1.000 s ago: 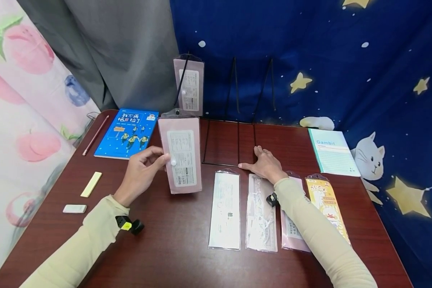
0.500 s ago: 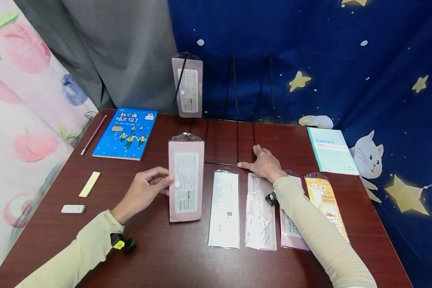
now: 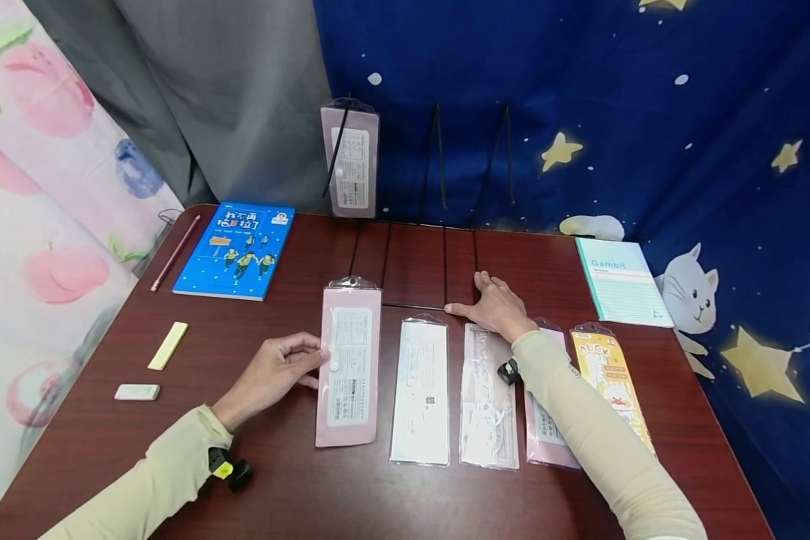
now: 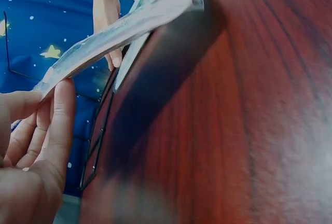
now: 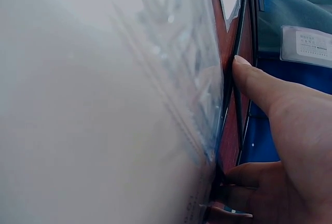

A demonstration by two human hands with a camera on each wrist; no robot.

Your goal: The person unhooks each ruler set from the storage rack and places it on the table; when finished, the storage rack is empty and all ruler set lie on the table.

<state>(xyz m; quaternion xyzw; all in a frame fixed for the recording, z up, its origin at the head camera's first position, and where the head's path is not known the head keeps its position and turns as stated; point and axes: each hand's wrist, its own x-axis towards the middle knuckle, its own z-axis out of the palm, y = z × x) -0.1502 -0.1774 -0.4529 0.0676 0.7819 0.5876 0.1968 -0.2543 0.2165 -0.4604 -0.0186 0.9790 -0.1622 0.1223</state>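
A: The dark red wooden table stands before a blue curtain with stars and a cat. On it, a black wire rack is the landmark. What is different from a second ago?

B: The pink pouch was held upright in the air, left of the rack. Now it lies almost flat, just in front of the rack's left corner. It is first in a row with the white pouch, the clear pouch, another pink one and the yellow duck pouch.

A: And the left hand?

B: It still pinches the pouch's left edge, thumb on top. In the wrist view this edge is still a little lifted, so I judge the laying down is nearly finished, not complete.

A: The right hand?

B: It stays flat on the rack's front wire, fingers straight and relaxed, as before.

A: Anything on the rack?

B: One pink pouch stands at its back left.
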